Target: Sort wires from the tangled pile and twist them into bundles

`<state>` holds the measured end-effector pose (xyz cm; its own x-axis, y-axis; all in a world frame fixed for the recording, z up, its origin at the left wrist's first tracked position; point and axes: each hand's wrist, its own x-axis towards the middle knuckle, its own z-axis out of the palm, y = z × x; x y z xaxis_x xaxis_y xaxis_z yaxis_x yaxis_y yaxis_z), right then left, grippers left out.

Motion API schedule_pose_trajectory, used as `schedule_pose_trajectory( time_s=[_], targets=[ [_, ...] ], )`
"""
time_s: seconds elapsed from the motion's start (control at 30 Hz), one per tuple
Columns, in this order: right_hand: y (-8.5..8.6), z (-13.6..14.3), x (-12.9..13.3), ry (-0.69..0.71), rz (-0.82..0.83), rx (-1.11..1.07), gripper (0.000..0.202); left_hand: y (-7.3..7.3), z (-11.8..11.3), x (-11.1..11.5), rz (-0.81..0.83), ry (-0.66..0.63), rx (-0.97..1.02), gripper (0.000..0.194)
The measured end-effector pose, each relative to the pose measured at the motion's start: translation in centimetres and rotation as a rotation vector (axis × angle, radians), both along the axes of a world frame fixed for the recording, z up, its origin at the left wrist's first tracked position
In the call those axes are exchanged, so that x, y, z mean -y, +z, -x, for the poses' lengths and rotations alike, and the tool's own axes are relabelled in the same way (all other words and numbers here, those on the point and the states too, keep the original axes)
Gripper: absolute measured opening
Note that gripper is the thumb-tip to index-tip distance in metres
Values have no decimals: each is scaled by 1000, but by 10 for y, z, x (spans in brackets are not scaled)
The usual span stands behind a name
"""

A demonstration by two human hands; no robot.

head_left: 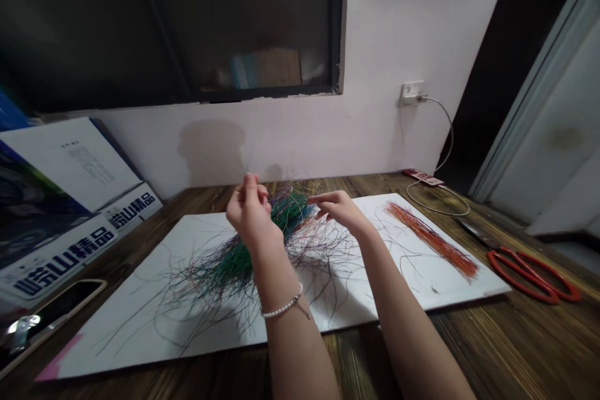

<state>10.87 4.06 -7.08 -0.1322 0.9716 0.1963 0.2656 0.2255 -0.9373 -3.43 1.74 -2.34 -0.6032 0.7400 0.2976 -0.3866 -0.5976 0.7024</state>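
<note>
A tangled heap of thin green, blue and dark wire-like strands [234, 259] lies across a white board [154, 300], loose ends fanning out on both sides. Raised over the heap's left side, my left hand [250, 209] is closed in a pinch with thumb and fingertips together; whatever is in it is too fine to make out. My right hand [340, 207] reaches the heap's far right end, its index finger stretched out at the strands and the other fingers loosely bent. On the board's right part lies a straighter bundle of orange-red strands [431, 240].
Red-handled scissors [529, 272] lie right of the board on the wooden table [525, 350]. A cable [452, 131] runs from a wall socket [412, 92] to a red strip [423, 177]. Printed boxes [79, 219] and a phone [56, 312] are at left.
</note>
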Motion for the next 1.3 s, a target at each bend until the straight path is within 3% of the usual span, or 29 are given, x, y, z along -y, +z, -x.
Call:
schedule_pose_trajectory(
  time_s=[0.1,0.2,0.4,0.8,1.07,1.3],
  targets=[
    [15,-11,13,-47,-48,-52,42,-11,-5,-12,85,1,-150,25],
    [29,-18,28,0,-137,-108,40,-20,-12,-20,144,18,-236,21],
    [42,-21,50,217,-264,-86,38,-19,-25,-16,146,-220,-110,20],
    [42,-13,51,197,-212,-91,27,-8,-27,-2,58,-426,-37,20],
    [40,-14,48,184,-360,-70,29,-9,-31,-2,95,-500,-182,24],
    [38,-14,48,222,-257,-247,17,-9,-31,-1,82,-622,-361,24]
  ],
)
